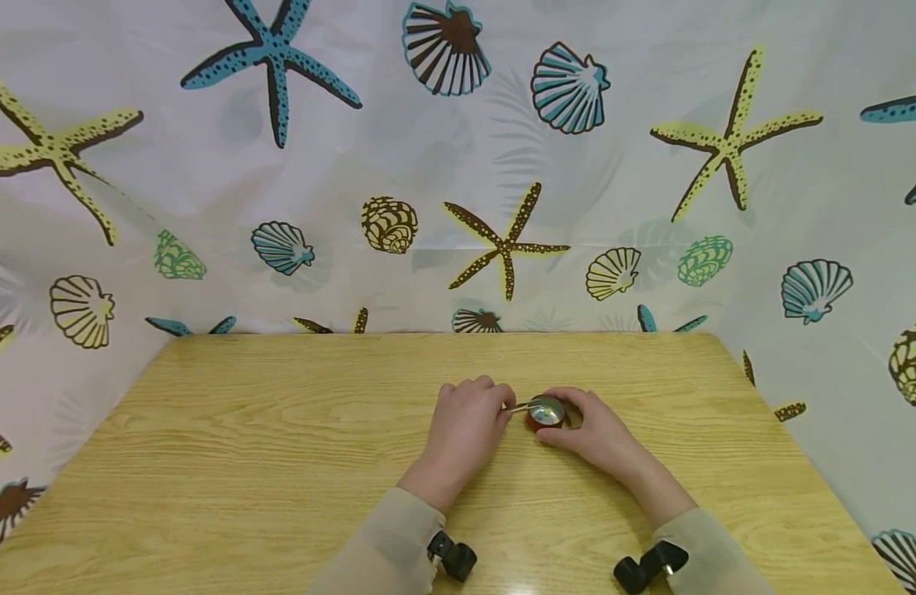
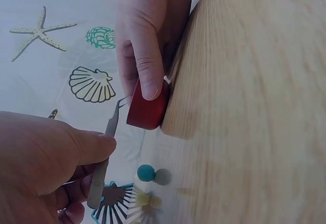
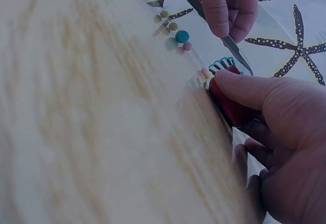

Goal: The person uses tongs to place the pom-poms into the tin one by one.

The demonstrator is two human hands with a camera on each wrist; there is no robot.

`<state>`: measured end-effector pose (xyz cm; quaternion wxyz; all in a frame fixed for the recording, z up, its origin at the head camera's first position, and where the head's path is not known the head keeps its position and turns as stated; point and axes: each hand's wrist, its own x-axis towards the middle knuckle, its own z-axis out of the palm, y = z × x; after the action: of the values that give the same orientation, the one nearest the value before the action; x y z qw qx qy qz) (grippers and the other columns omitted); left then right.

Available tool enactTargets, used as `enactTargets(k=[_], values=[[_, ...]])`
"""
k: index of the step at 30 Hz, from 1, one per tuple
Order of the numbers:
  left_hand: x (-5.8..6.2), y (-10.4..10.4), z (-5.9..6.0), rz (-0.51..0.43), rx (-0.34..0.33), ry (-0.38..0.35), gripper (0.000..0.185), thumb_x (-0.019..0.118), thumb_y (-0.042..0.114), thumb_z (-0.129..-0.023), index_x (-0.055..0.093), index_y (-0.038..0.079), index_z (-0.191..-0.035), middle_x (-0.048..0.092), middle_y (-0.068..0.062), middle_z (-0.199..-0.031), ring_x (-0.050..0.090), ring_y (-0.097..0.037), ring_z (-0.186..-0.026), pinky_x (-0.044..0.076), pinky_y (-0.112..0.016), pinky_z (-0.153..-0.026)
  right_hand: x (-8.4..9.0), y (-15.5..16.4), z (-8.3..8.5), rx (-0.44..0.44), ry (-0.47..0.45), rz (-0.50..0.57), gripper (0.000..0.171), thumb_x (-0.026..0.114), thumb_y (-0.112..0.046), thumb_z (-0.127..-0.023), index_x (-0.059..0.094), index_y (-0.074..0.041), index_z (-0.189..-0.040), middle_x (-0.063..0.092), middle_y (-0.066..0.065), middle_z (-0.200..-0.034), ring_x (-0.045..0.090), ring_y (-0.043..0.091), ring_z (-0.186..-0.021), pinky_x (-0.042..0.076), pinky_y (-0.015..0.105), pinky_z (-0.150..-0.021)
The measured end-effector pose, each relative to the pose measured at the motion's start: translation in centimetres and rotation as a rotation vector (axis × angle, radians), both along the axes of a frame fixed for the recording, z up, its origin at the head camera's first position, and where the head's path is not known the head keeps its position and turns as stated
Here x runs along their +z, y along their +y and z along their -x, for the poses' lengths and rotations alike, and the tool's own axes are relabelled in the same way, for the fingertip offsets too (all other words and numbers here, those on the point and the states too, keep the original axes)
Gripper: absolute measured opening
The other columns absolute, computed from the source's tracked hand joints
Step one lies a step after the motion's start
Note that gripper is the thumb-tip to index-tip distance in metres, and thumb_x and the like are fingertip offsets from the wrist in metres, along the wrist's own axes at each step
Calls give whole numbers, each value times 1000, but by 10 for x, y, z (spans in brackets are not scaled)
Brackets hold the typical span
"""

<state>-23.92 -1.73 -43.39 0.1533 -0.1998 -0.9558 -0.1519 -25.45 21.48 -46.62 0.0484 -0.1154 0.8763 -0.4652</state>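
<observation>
A small round red tin (image 1: 545, 412) with a shiny inside stands on the wooden table (image 1: 279, 438). My right hand (image 1: 581, 416) grips it from the right, thumb and forefinger curled round its wall (image 3: 232, 104). My left hand (image 1: 497, 404) pinches thin metal tweezers (image 1: 519, 406), whose tips reach the tin's left rim. In the left wrist view the tweezers (image 2: 104, 158) run from my thumb up to the red tin (image 2: 147, 111). Several small coloured beads (image 3: 175, 34) lie on the table close to the tin, among them a teal one (image 2: 145, 172).
A white cloth printed with starfish and shells (image 1: 502, 240) hangs behind and beside the table. The table's far edge (image 1: 443, 334) is just beyond my hands. Black camera mounts (image 1: 452, 556) sit on both of my wrists.
</observation>
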Motion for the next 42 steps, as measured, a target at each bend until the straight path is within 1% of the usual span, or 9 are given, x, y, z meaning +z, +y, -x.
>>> enactTargets(k=[6,8,10,13,19,24,29,33,42], values=[[2,-11,-1,14,29,2,7,82,22,-103,82,23,-110,72,3,-99,69,-23,-90,51,-49,-90,-1,0,-1,3,15,-14,63,90,-34,-96,66,-13,-150,64,14,-148,50,41,-147,34,64,-122],[4,-17,-2,9,40,10,7,83,21,-103,82,23,-109,71,3,-98,69,-23,-90,51,-50,-89,-1,0,-1,0,21,-15,62,90,-34,-96,66,-13,-150,64,14,-149,50,41,-147,34,64,-122],[6,-24,-2,-5,51,16,7,83,20,-102,82,22,-109,72,3,-98,69,-23,-89,51,-50,-89,-1,1,-1,4,27,-17,63,90,-33,-96,66,-13,-150,64,15,-147,53,40,-143,36,64,-121],[7,-35,-4,-16,61,24,8,84,19,-102,82,21,-109,72,3,-97,69,-22,-88,51,-50,-89,-1,1,-1,4,27,-18,63,90,-32,-96,65,-12,-150,63,16,-148,53,40,-144,36,63,-121],[4,-56,-6,-30,66,46,8,85,16,-100,83,20,-107,74,1,-98,70,-23,-87,52,-54,-89,-3,2,-2,11,17,-13,64,90,-32,-97,64,-11,-151,63,17,-148,53,40,-143,36,63,-121],[0,-75,-8,-58,72,15,9,85,14,-100,83,18,-107,73,1,-95,69,-23,-85,51,-54,-88,-2,2,-2,14,21,-16,64,90,-33,-97,64,-11,-152,62,17,-150,51,40,-146,34,64,-122],[-3,-90,-12,-59,64,-36,10,85,13,-100,83,18,-109,69,3,-90,64,-20,-81,47,-50,-84,-1,2,0,7,16,-20,65,90,-34,-97,64,-12,-152,61,17,-151,50,40,-147,34,64,-123],[-4,-96,-14,-51,44,-47,11,85,12,-100,83,17,-109,68,4,-89,61,-18,-79,45,-47,-81,-2,2,0,1,11,-32,65,90,-35,-97,64,-13,-153,60,18,-152,50,41,-147,34,64,-122],[-5,-104,-21,-32,22,-63,10,87,13,-98,83,18,-105,66,6,-87,58,-14,-77,46,-49,-83,-1,2,0,13,17,-29,65,89,-33,-98,63,-10,-153,61,18,-151,50,41,-147,33,64,-123]])
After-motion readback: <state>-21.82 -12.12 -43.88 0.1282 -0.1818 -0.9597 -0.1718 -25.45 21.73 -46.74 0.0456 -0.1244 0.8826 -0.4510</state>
